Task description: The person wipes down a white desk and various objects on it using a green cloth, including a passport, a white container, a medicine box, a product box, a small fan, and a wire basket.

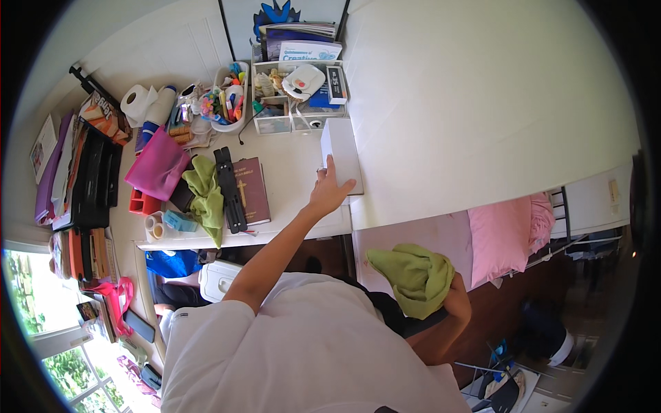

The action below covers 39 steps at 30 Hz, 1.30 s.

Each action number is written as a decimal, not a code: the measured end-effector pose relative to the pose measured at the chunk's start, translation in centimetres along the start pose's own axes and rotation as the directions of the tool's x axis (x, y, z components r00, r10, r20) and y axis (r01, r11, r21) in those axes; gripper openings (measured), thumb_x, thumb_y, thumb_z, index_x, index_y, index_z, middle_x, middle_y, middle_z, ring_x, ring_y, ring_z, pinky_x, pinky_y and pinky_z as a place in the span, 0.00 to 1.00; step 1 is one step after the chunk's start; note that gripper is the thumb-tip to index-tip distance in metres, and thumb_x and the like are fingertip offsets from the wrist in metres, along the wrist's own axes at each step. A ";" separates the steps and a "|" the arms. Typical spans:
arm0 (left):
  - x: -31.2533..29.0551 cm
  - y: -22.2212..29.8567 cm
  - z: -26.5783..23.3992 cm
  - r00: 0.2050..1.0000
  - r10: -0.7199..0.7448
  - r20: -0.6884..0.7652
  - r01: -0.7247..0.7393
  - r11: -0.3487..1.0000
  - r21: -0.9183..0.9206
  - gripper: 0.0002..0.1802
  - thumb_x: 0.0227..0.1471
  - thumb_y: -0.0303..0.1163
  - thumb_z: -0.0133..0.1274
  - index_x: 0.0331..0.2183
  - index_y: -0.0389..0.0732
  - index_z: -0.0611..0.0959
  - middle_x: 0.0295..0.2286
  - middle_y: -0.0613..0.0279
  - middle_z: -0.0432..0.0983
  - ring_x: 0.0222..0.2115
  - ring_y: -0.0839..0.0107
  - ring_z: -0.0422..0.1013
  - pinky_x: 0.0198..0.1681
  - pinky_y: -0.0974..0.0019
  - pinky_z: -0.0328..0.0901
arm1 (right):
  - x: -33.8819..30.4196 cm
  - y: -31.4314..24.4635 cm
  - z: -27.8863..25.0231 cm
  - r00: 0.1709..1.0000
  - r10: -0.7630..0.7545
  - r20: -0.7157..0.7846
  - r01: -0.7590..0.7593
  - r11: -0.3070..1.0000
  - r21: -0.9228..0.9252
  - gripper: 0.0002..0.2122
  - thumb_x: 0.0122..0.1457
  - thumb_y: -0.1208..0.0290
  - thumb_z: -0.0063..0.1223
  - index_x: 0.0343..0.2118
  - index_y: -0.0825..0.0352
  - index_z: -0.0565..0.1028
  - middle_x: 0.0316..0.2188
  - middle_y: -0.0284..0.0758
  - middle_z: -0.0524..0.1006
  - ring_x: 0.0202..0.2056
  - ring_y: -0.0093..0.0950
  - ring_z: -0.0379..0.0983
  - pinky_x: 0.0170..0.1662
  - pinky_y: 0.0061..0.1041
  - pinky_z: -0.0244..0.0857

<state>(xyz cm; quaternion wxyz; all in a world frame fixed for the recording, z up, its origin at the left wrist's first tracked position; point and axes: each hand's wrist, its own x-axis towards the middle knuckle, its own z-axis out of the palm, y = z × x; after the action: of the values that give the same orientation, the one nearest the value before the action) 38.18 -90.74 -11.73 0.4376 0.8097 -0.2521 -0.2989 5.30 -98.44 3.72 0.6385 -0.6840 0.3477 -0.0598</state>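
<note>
Your left hand (329,189) reaches out over the white desk (292,172) with its fingers spread loosely, not clenched. The fingertips and thumb rest against the near end of a white rectangular box (339,148), which lies flat at the desk's right edge, against the wall. The hand touches the box rather than closing round it; the palm stays open and nothing is gripped.

Your right hand (441,292) is down by your torso, wrapped in a green cloth (413,275) that covers it completely. The cloth bunches around the hand, so it is held there, but you cannot tell how the fingers close beneath it.

Just left of the reaching hand lies a dark red book (251,189) with a cross on its cover, and beside that a black folded stand (229,189) and a second green cloth (206,196). Behind the box stands a clear organiser (289,103) full of small items.
</note>
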 end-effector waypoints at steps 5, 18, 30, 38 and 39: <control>-2.6 -5.4 1.6 0.981 0.192 -0.011 -0.190 0.975 0.115 0.55 0.38 0.53 0.60 0.56 0.29 0.53 0.55 0.36 0.49 0.54 0.46 0.54 0.54 0.59 0.56 | 1.2 -0.8 0.7 0.995 -0.022 0.092 0.025 0.999 -0.028 0.15 0.49 0.78 0.50 0.42 0.73 0.71 0.36 0.30 0.74 0.36 0.19 0.68 0.40 0.20 0.63; -1.8 1.9 -1.3 0.991 0.107 0.082 -0.122 0.969 0.215 0.54 0.36 0.54 0.60 0.60 0.56 0.48 0.56 0.30 0.39 0.53 0.40 0.56 0.51 0.54 0.59 | 2.1 -1.2 0.5 0.990 0.015 0.137 -0.006 0.998 -0.065 0.14 0.50 0.77 0.49 0.41 0.74 0.71 0.36 0.31 0.75 0.37 0.19 0.68 0.40 0.20 0.63; -3.8 -5.4 -5.7 0.931 -0.341 -0.129 0.149 0.679 -0.719 0.35 0.47 0.43 0.56 0.52 0.40 0.62 0.41 0.53 0.70 0.37 0.66 0.71 0.30 0.64 0.69 | 3.9 -0.8 0.6 0.986 0.017 0.165 0.006 0.990 -0.138 0.14 0.50 0.78 0.48 0.41 0.73 0.72 0.35 0.32 0.75 0.36 0.21 0.69 0.40 0.21 0.63; -3.7 -8.4 -3.5 0.863 0.095 0.496 0.505 -0.194 -0.841 0.28 0.56 0.53 0.33 0.49 0.43 0.68 0.44 0.55 0.70 0.38 0.55 0.70 0.35 0.57 0.68 | 5.8 -2.0 1.9 0.956 0.079 0.282 -0.020 0.978 -0.208 0.14 0.50 0.77 0.50 0.41 0.72 0.72 0.35 0.32 0.75 0.36 0.21 0.69 0.39 0.21 0.64; -3.2 -9.0 -2.3 0.842 0.114 0.527 0.539 -0.193 -0.820 0.29 0.57 0.53 0.32 0.50 0.43 0.68 0.44 0.54 0.70 0.38 0.54 0.70 0.36 0.56 0.68 | 6.1 -2.0 2.2 0.935 0.070 0.348 0.026 0.964 -0.265 0.13 0.50 0.77 0.50 0.41 0.72 0.72 0.35 0.32 0.75 0.35 0.21 0.69 0.39 0.21 0.64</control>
<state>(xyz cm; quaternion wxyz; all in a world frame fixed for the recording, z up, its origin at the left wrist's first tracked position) 38.86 -82.91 -17.63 0.7617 0.1342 0.1232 -0.6218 11.84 -100.12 3.00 0.5938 -0.7589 0.2395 0.1189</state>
